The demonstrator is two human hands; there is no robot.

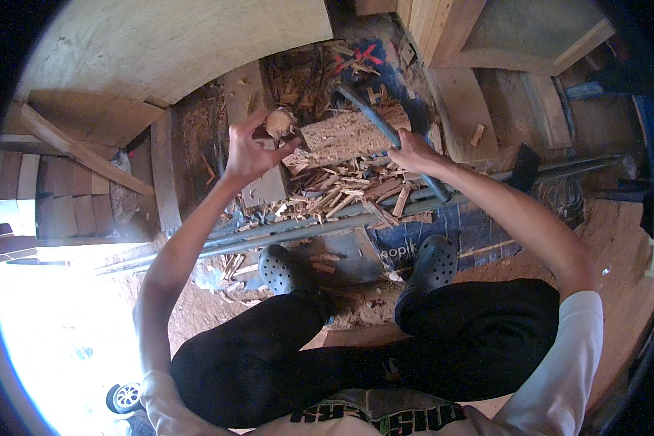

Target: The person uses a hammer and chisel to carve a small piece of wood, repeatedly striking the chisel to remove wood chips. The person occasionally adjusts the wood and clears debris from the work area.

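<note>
My left hand point(248, 151) is closed around a short, round piece of wood point(280, 123), its pale cut end facing up and its edges rough. In my right hand point(416, 154) is a long, straight, blue-grey bar-like tool point(370, 112), gripped partway along its length and slanting from upper left to lower right. Whether that tool has a blade edge, I cannot tell. Between and below my hands lies a thick, rough-hewn wooden block point(360, 131). A heap of split wood chips point(341, 190) is spread along the block's near side.
Long grey pipes point(320, 231) run across the floor just beyond my grey clogs point(436, 265). A large wooden panel point(174, 43) stands at upper left. Boards point(479, 109) lean at upper right. Dark blue printed sheeting point(479, 232) lies beneath the scraps. A wheel point(126, 397) shows at lower left.
</note>
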